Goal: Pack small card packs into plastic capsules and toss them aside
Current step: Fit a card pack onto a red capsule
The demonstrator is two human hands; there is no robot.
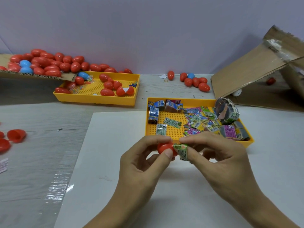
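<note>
Capsule (165,148), red, sits pinched between the thumb and fingers of the left hand (144,162); the right hand (218,155) pinches a green pack (182,150) against its mouth. The pack looks light and bendy, best pushed from its outer end; the shell looks smooth and slippery, so hold it round the middle. Fingers hide the rim, so how far the pack is in cannot be told. More packs lie in the tray (166,132) just beyond the grip.

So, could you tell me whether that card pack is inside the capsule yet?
Not fully: the card pack still sticks out of the red capsule.
</note>
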